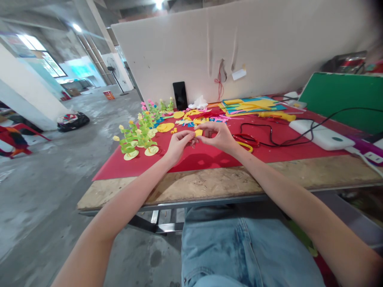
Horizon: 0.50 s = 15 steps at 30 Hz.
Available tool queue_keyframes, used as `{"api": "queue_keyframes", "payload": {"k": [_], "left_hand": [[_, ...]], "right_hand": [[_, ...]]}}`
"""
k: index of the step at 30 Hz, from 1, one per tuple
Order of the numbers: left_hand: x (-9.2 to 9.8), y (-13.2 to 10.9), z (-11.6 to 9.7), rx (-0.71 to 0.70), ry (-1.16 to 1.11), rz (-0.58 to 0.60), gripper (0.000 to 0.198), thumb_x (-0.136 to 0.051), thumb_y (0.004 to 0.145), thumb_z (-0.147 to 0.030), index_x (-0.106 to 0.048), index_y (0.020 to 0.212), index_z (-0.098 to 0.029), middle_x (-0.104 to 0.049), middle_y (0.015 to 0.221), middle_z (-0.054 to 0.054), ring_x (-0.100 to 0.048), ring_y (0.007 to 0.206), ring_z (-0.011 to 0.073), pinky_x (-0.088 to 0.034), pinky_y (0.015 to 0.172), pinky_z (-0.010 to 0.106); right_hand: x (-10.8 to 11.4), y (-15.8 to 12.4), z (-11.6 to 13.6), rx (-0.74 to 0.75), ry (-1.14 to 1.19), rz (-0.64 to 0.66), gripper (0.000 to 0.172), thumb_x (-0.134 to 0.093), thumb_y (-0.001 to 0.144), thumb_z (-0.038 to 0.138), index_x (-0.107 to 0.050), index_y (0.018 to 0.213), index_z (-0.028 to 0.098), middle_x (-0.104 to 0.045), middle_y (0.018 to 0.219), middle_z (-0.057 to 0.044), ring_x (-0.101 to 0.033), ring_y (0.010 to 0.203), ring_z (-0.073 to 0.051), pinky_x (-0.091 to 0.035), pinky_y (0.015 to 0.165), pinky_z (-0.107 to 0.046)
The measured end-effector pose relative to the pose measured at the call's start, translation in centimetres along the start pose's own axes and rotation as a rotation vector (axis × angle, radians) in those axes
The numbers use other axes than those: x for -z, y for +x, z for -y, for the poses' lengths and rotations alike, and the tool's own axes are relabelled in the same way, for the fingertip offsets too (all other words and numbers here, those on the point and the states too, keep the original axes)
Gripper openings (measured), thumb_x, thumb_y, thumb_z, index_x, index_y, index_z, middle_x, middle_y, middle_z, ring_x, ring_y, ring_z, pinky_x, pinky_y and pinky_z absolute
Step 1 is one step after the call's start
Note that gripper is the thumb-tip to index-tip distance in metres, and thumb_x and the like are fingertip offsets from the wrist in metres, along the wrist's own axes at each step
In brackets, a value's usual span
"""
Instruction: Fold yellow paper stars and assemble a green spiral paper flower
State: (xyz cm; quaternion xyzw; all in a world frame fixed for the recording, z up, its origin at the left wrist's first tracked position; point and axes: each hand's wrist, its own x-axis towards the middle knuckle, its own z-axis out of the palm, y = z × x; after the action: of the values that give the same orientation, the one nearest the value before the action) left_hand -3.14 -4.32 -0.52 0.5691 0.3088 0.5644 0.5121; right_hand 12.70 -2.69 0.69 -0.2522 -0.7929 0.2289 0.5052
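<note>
Over the red mat, my left hand (178,144) and my right hand (220,137) meet with fingertips pinched. Between them is a small yellow piece (198,133), which looks like paper or thin foam; the fingers cover part of it. My left thumb and forefinger are pressed together at its left side, and my right fingers close on it from the other side. Just left of my left hand stand several green handmade flowers (150,143) on round pale-yellow bases. Yellow discs (165,127) and small yellow bits (174,130) lie behind it.
Red-handled scissors (247,139) lie right of my right hand. Coloured scraps (206,115), a black phone (180,95) and yellow strips (249,105) are further back. A yellow tool (277,116), black cable (271,133) and white power strip (321,135) occupy the right. A white panel (179,52) rises behind.
</note>
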Motion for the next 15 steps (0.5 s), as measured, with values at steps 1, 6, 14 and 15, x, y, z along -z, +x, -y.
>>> {"api": "queue_keyframes", "payload": {"k": [1,6,14,15], "left_hand": [[-0.02,0.0,-0.02,-0.001,-0.001,0.002,0.013,-0.065,0.067,-0.027,-0.064,0.065,-0.014,-0.061,0.057,0.0,-0.051,0.048,0.0062,-0.042,0.049,0.019],[-0.16,-0.05,-0.11,-0.013,0.018,0.013,0.016,-0.066,0.067,-0.03,-0.064,0.063,-0.014,-0.061,0.058,-0.001,-0.05,0.048,0.0056,-0.041,0.049,0.018],[-0.2,0.0,-0.13,-0.023,0.096,0.015,0.018,-0.066,0.067,-0.032,-0.063,0.062,-0.014,-0.059,0.055,-0.001,-0.047,0.046,0.0053,-0.039,0.049,0.019],[-0.17,0.01,-0.11,-0.023,0.097,0.02,0.018,-0.066,0.067,-0.031,-0.064,0.062,-0.014,-0.059,0.055,-0.001,-0.047,0.046,0.0053,-0.039,0.049,0.019]], "right_hand": [[0.0,0.0,-0.06,0.01,-0.009,-0.004,0.026,-0.061,0.067,0.024,-0.064,0.089,0.011,-0.055,0.059,0.001,-0.041,0.044,-0.003,-0.033,0.041,-0.016],[0.15,0.0,-0.04,0.049,-0.051,-0.01,0.024,-0.059,0.067,0.022,-0.065,0.088,0.012,-0.056,0.059,0.001,-0.04,0.043,-0.002,-0.033,0.041,-0.015],[0.29,-0.06,0.2,0.075,-0.093,-0.003,0.022,-0.059,0.067,0.023,-0.065,0.086,0.012,-0.056,0.061,0.001,-0.039,0.042,-0.002,-0.033,0.042,-0.016],[0.29,-0.06,0.2,0.075,-0.094,-0.001,0.023,-0.059,0.067,0.023,-0.064,0.086,0.012,-0.056,0.06,0.001,-0.039,0.042,-0.002,-0.033,0.042,-0.016]]}}
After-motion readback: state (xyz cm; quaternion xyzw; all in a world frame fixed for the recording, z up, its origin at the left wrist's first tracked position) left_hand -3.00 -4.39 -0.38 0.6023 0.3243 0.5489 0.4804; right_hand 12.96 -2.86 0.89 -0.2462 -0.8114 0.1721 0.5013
